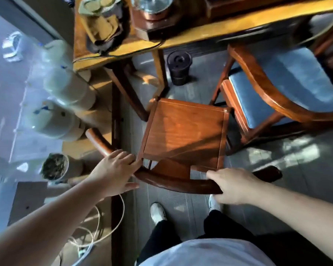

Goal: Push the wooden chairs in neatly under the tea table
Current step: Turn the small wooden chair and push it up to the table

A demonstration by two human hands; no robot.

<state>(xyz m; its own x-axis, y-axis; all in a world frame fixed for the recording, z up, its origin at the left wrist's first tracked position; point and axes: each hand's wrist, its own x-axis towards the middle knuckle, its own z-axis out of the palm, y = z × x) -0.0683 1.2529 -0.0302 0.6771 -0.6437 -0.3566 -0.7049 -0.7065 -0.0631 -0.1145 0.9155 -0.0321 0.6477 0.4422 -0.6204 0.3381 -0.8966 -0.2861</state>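
Note:
A wooden chair (185,129) with a bare square seat and a curved dark backrest rail stands right in front of me, its front edge at the leg of the tea table (210,32). My left hand (115,169) lies on the left bend of the rail, fingers spread over it. My right hand (236,186) is closed around the right part of the same rail. A second wooden chair (277,89) with a blue cushion stands to the right, partly under the table edge.
A dark round bin (179,67) stands on the floor under the table. White ceramic jars (65,96) and a bowl of tea leaves (55,167) sit on a low shelf at left. Pale cables (102,223) lie by my feet.

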